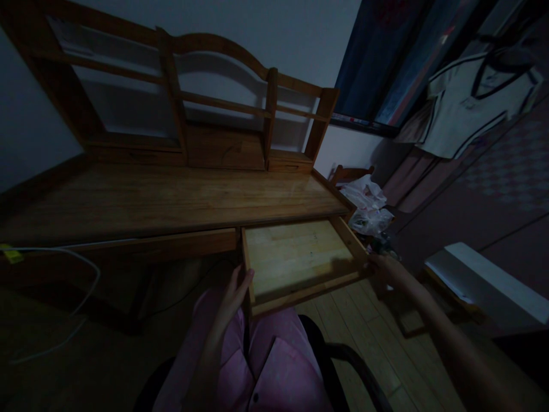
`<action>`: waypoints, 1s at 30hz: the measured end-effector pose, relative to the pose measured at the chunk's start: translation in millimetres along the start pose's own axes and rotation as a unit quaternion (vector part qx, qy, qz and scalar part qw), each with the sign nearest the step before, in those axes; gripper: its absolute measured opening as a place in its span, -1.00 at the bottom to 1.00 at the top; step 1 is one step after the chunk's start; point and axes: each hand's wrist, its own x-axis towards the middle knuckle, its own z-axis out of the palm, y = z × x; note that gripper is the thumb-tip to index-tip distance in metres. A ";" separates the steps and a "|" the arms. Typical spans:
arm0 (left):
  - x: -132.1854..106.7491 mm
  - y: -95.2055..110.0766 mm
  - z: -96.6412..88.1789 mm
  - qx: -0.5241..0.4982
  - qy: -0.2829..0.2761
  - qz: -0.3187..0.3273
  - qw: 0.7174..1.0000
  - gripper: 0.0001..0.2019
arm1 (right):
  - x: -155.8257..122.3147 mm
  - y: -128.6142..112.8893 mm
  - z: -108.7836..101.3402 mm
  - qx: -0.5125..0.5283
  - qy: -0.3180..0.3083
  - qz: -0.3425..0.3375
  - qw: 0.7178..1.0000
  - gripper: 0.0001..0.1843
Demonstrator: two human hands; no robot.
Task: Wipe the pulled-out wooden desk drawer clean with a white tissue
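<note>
A shallow wooden drawer [300, 257] is pulled out from under the desktop, its pale wooden bottom showing. At its left side near the front corner, my left hand [235, 293] grips the side wall, thumb over the top edge and fingers along the outside. My right hand [381, 269] is closed on the right wall near the other front corner; the dim light blurs its fingers. The drawer's front part reaches over my lap. To its left, a second drawer front [189, 245] sits below the edge of the wooden desk [206, 191].
A wooden shelf unit [171, 103] stands on the back of the desk. White plastic bags [366, 200] sit at a chair right of it. A pale cable [96, 280] hangs at left. A white boxy object [493, 280] and hanging clothes [476, 103] are on the right.
</note>
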 end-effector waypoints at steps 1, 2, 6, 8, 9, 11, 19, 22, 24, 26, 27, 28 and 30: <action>0.2 -0.1 0.0 -0.003 -0.002 0.000 1.000 -0.49 | -2.3 -8.6 2.6 0.003 -0.004 -0.009 1.000 -0.76; 0.3 -0.3 0.1 -0.006 -0.004 0.001 1.000 -0.50 | -5.1 -18.8 4.9 0.008 -0.010 -0.021 1.000 -0.75; 0.6 -1.8 1.1 -0.005 -0.018 -0.003 1.000 -0.48 | -19.6 -67.1 7.2 0.041 -0.034 -0.079 0.995 -0.69; 0.8 -3.0 1.6 0.007 -0.023 -0.010 1.000 -0.46 | -27.2 -87.7 5.5 0.075 -0.035 -0.105 0.991 -0.63; 0.9 -3.5 1.8 0.012 -0.022 -0.012 1.000 -0.45 | -30.6 -95.0 4.9 0.092 -0.032 -0.115 0.989 -0.61; 1.0 -3.9 2.0 0.018 -0.018 -0.012 1.000 -0.43 | -35.8 -102.5 6.1 0.124 -0.025 -0.132 0.983 -0.58; -2.0 3.0 1.0 0.027 -0.002 -0.007 1.000 -0.51 | -34.7 -74.0 30.9 0.159 0.014 -0.164 0.973 -0.47; -2.6 3.2 1.0 0.012 0.005 -0.005 1.000 -0.51 | -31.9 -59.0 29.3 0.133 0.022 -0.144 0.980 -0.49; -2.5 3.0 1.0 0.012 0.005 -0.005 1.000 -0.51 | -31.6 -48.6 24.3 0.124 0.035 -0.125 0.984 -0.51; -2.3 3.0 0.9 0.020 0.001 -0.009 1.000 -0.50 | -32.1 -37.2 19.1 0.122 0.046 -0.107 0.986 -0.52; -2.3 2.9 0.8 0.022 -0.001 -0.010 1.000 -0.50 | -32.4 -31.1 17.1 0.122 0.050 -0.097 0.987 -0.51; -2.2 2.9 0.7 0.021 -0.003 -0.009 1.000 -0.49 | -32.5 -24.5 15.7 0.121 0.053 -0.090 0.987 -0.51; -2.4 2.8 0.3 0.017 -0.005 -0.005 1.000 -0.49 | -32.1 -10.1 14.7 0.113 0.085 -0.062 0.988 -0.53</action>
